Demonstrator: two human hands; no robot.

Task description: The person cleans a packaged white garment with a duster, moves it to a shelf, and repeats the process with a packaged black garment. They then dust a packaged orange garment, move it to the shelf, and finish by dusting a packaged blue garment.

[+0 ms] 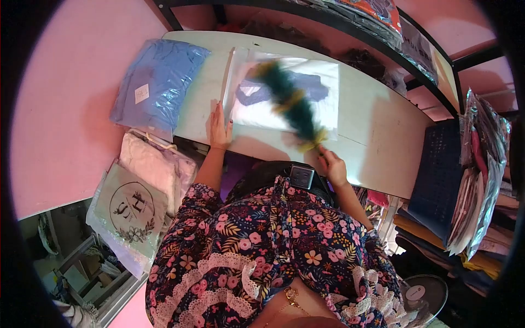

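Here the right hand's fingers are curled tight round the yellow butt end of a feather duster (290,104), and the right hand (333,167) sits at the near edge of the table (377,136), just in front of the body. The duster's teal and yellow plumes run up and away from that grip, blurred, slanting across a clear bag (322,87) that lies flat on the tabletop with a white, blue-printed garment inside. The left hand (220,130) is spread flat with straight fingers, holding nothing, palm down at the bag's near left corner, fingertips along its left edge. The bag covers the middle of the table; to its right the surface is bare as far as the far corner. Off the table's left end a blue packet (158,79) overhangs, and below it printed bags (131,210) are stacked. A dark crate (437,175) stands beyond the right end, and a shelf (350,27) runs behind the far edge.
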